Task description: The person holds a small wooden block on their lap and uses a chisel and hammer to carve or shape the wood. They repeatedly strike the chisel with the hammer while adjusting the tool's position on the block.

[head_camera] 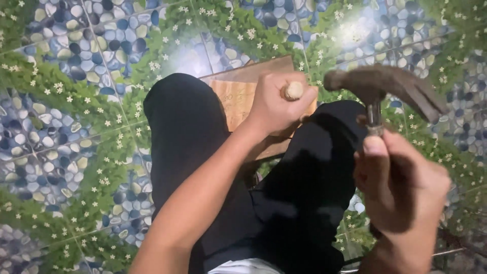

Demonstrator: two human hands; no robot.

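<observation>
no packages, labels, signs or screens visible

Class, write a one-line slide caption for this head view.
Left hand grips a wooden-handled tool on a board; right hand raises a hammer.

The hammer [385,83] had a dull, rusty-brown metal head and a shinier metal neck. The wooden board [238,96] looked pale, matt and carved. The chisel handle [293,91] was smooth light wood. The floor tiles [66,127] gleamed glossy; the trousers [187,127] were matt black cloth.
</observation>
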